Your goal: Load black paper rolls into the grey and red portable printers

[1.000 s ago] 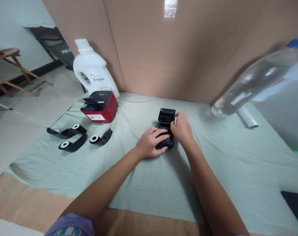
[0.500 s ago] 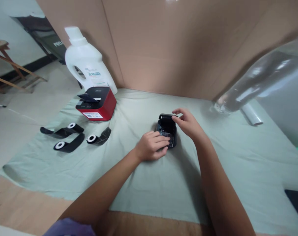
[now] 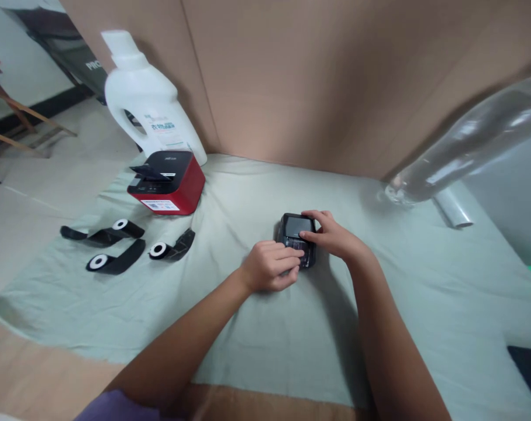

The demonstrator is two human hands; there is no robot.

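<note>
A small black printer [image 3: 295, 228] sits in the middle of a pale green cloth [image 3: 230, 327], its lid folded down. My left hand [image 3: 271, 266] grips the printer's near left side with curled fingers. My right hand [image 3: 333, 238] rests on the lid, fingers pressing its top. What is inside the printer is hidden.
A red and black printer [image 3: 166, 182] with its lid up stands at the back left, in front of a white detergent bottle [image 3: 145, 99]. Three black ribbon rolls [image 3: 125, 245] lie to the left. A clear bottle [image 3: 467, 146] and a white tube [image 3: 452, 206] are at the right. Cardboard walls [image 3: 313, 76] stand behind.
The small printer's lid stood upright a second ago; my right hand has swung it down and it now lies shut. My left hand kept its grip on the body.
</note>
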